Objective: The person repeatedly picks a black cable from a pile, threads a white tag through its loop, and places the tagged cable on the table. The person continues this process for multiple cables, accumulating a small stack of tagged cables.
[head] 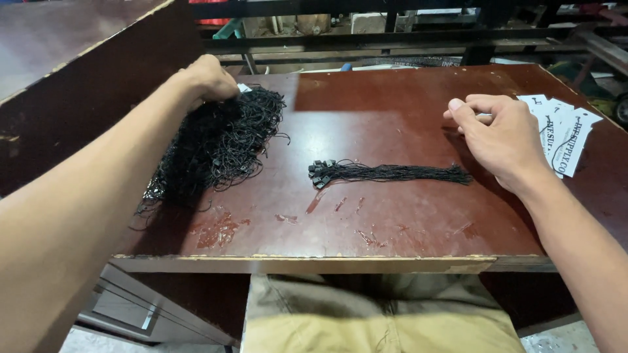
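Hands of one person work over a dark reddish-brown tabletop [392,216], seen from above by a head-worn camera. The tabletop's varnish is scratched and chipped near its front edge.

The left hand [210,80] reaches to the far left part of the tabletop, its fingers curled down and pressed into the top of a large tangled heap of black strings [219,144]. The fingertips are buried in the heap, so whether they pinch a strand cannot be told. Loose ends trail from the heap toward the front edge.

In the middle of the tabletop lies a small neat bundle of black strings [386,172], laid straight from left to right, with small black plastic fasteners clustered at its left end. It lies apart from both hands and from the heap.

The right hand [500,134] hovers at the right side, fingers bent, thumb and forefinger pressed together on something small and pale that is mostly hidden. Just beyond it, touching the tabletop, a fanned stack of white paper tags [566,134] with black print rests near the right edge.

Khaki trousers [379,320] show below the front edge.
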